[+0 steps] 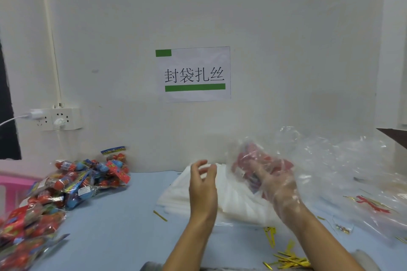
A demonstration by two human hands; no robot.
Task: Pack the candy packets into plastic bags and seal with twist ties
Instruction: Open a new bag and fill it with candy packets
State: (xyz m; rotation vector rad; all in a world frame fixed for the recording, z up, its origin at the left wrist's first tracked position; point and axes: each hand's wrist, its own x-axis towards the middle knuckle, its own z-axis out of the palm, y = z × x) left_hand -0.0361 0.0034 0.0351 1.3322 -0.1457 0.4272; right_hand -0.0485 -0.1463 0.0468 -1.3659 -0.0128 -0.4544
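While the left hand (202, 185) is hovering at centre with fingers loosely curved and grasping nothing, I am watching the right hand (279, 185), which seems to be sitting inside or behind a clear bag (264, 160) with red candy packets (259, 158) at its fingertips. Motion blur is hiding the fingers, so I cannot tell whether they are clasping the packets or only steadying them through the film.

Layout, by the clock from the hands:
- 9 to 7 o'clock: pile of loose packets (72, 182), well apart from both hands, spilling toward the table's left edge.
- 12 o'clock, just under the hands: stack of flat white bags (180, 193).
- 3 o'clock: crumpled clear plastic (343, 160), some with red print.
- 5 o'clock: gold ties (290, 259) scattered on the blue table (110, 226); one stray tie (160, 215) at 7 o'clock, nearer in.

My read: filling is under way; no tie on this bag yet.

Risks from here:
- Bag is floating off the table with only one hand near it. If the mouth is sagging, packets could be sliding back out.
- Thin film is clinging around the right hand; pulling out quickly could drag packets along or tear the plastic.
- Ties are lying near the front edge; a sweeping forearm could be knocking them off.
- Clear plastic at 3 o'clock is blending with the working bag, inviting a wrong grab.
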